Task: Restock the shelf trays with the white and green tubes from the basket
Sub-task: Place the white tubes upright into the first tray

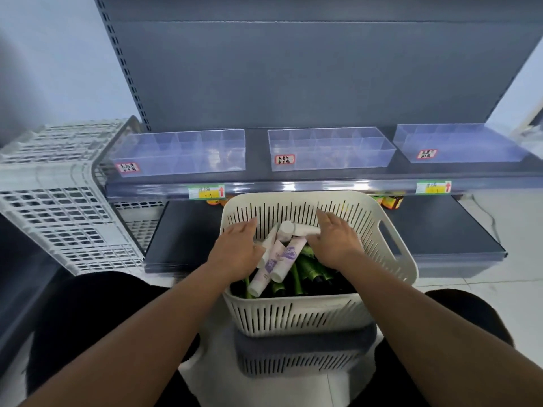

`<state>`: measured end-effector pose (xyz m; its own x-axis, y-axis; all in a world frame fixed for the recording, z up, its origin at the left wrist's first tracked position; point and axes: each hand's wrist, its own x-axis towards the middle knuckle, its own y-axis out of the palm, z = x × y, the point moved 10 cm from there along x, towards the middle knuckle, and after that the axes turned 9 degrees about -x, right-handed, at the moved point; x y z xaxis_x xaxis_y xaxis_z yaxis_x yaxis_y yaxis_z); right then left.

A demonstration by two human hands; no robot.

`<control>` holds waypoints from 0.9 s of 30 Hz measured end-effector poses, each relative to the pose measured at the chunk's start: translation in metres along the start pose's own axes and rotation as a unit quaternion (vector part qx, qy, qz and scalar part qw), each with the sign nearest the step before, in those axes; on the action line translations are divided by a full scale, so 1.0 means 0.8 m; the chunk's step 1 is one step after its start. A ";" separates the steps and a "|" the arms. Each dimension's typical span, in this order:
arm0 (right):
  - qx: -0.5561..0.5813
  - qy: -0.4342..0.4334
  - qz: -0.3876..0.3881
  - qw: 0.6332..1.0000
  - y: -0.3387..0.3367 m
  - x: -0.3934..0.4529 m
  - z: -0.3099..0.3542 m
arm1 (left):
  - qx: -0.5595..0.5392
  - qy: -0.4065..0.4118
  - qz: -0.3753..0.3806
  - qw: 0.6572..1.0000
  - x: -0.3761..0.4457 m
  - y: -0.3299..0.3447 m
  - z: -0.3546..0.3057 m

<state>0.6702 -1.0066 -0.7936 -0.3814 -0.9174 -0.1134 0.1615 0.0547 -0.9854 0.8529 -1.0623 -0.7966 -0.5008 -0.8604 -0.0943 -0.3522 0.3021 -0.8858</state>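
Both hands were palm-down inside the cream slotted plastic basket (296,312). Left hand (236,254) curled over slim white tubes with purple print (277,257); right hand (335,245) gripped a capped white tube (302,229). Glossy green tubes (305,274) lay beneath. Three clear compartmented trays (329,151) sat on the far grey shelf (258,183).

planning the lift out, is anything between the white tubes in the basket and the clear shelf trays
Nothing visible: the cream slotted plastic basket is open-topped, the white plastic tubes lie on top, and the clear plastic divided trays above are lidless.
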 end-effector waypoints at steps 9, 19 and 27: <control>0.019 -0.059 0.060 0.996 0.055 0.039 0.053 | -0.021 0.035 0.104 0.994 0.065 0.070 -0.005; 0.036 -0.058 0.083 0.994 0.067 0.073 0.050 | -0.030 -0.040 0.107 0.993 0.101 0.093 0.004; 0.013 -0.014 0.167 0.986 0.119 0.061 0.042 | -0.070 -0.048 0.111 0.990 0.083 0.117 0.005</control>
<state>0.6976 -1.0592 -0.8888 -0.2774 -0.8602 -0.4279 0.2977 0.3465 -0.8896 0.7898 -1.0931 -0.8873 -0.5033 -0.7993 -0.3284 -0.3506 0.5362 -0.7678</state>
